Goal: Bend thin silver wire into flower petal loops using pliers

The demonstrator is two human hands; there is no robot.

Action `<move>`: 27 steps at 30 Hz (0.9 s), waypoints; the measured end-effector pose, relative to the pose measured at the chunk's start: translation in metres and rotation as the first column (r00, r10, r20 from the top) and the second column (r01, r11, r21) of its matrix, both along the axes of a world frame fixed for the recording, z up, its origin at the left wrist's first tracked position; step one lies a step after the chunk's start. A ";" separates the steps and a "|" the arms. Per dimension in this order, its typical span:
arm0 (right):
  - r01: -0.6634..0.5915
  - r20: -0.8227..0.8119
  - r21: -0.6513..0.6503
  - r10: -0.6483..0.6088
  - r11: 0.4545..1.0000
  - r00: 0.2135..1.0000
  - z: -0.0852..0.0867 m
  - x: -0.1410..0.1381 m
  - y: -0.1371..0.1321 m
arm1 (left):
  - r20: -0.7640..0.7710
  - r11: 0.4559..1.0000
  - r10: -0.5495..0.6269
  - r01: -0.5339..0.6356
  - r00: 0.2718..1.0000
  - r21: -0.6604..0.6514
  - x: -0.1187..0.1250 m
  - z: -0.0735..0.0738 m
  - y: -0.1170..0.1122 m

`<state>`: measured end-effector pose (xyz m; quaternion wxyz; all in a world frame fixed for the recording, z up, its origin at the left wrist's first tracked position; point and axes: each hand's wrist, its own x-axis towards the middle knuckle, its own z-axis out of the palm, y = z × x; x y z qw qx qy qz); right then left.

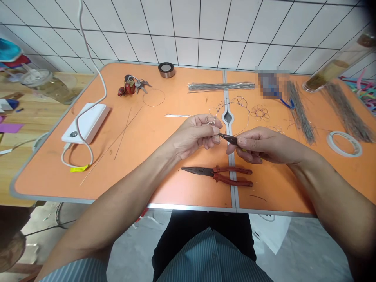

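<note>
My left hand (195, 135) pinches a thin bent wire (241, 101) between thumb and fingers. Small loops run along this wire, which curves away behind the fingertips; part of it is hidden by both hands. My right hand (267, 144) is closed around small dark-jawed pliers (229, 138), with a bit of yellow showing at the handle. The pliers' tips point left and meet the wire at my left fingertips. Below the hands, long-nose pliers (217, 172) with red handles lie on the orange table. A flower-shaped wire piece (260, 112) rests beyond my right hand.
Wire bundles (220, 87) lie at the back and right, near a white tape roll (344, 143). A black tape roll (166, 70) and keys (141, 85) sit at the back. On the left are a corded white power bank (85, 123) and long loose wires (113, 144).
</note>
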<state>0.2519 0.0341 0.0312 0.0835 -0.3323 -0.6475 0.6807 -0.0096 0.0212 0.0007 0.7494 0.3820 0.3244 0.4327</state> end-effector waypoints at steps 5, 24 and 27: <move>-0.021 0.088 0.133 0.009 0.991 0.996 0.006 0.000 -0.002 | -0.018 0.998 -0.053 0.052 0.998 -0.028 -0.002 -0.003 0.003; -0.090 0.173 0.269 0.044 0.959 0.984 0.013 0.001 -0.001 | 0.025 0.991 -0.084 0.086 0.996 -0.102 -0.003 0.001 0.003; -0.093 0.179 0.269 0.046 0.959 0.983 0.013 0.001 -0.001 | 0.027 0.990 -0.091 0.093 0.996 -0.106 -0.003 0.001 0.003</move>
